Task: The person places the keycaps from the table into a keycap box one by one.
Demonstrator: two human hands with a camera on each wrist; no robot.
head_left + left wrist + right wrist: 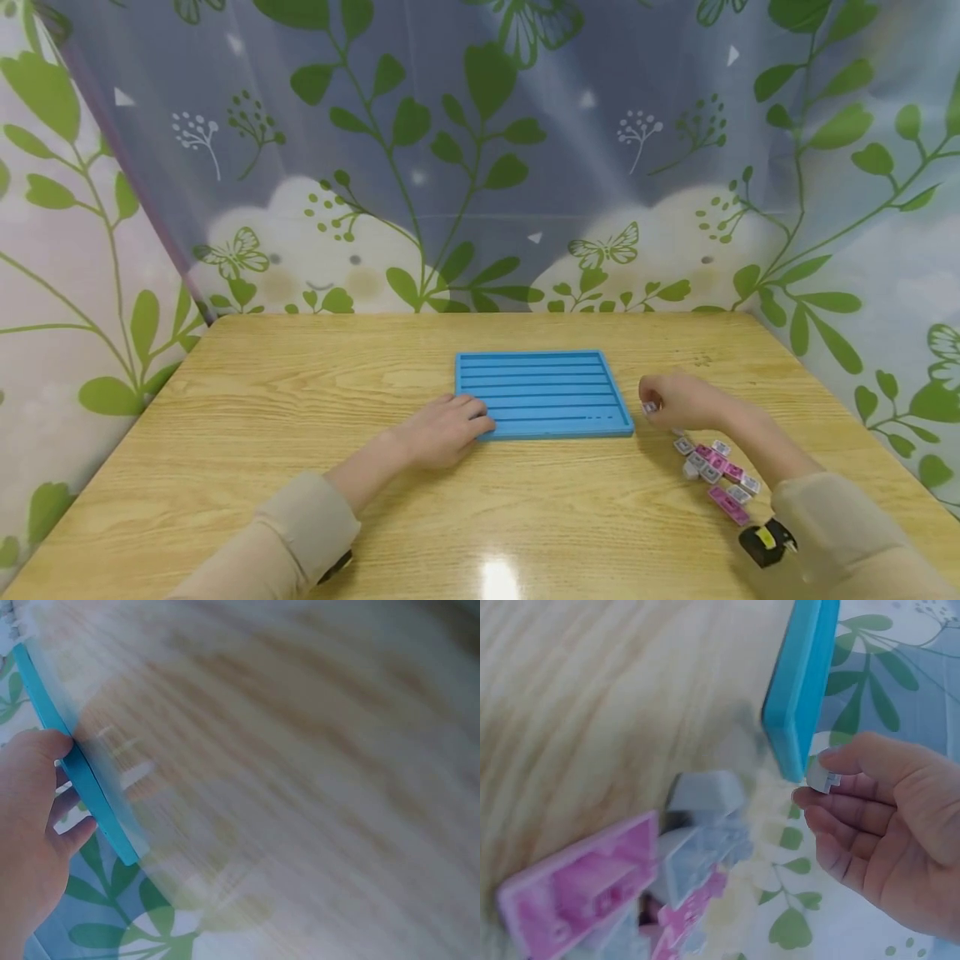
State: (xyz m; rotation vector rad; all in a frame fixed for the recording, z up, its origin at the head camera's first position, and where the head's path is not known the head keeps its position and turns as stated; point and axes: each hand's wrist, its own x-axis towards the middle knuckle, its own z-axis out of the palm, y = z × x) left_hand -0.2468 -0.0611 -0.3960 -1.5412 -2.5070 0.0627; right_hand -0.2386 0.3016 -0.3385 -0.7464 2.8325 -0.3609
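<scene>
A shallow blue tray (555, 432) with parallel ridges lies on the table in the head view. My left hand (444, 430) grips its near left corner. In the left wrist view, the thumb sits on one side of the tray's edge (88, 784) and the fingers reach round the other. Just right of the tray, my right hand (686, 402) pinches a small whitish keycap (821, 777) between thumb and index finger, above the table. A loose group of pink and white keycaps (708, 473) lies below that hand, with a long pink keycap (727, 506) at its near end.
The wooden table (300, 375) stands against a leaf-patterned cloth (480, 167) at the back and sides. Near the right sleeve is a black wrist device (767, 542) with a yellow mark. Light glares on the table's near edge.
</scene>
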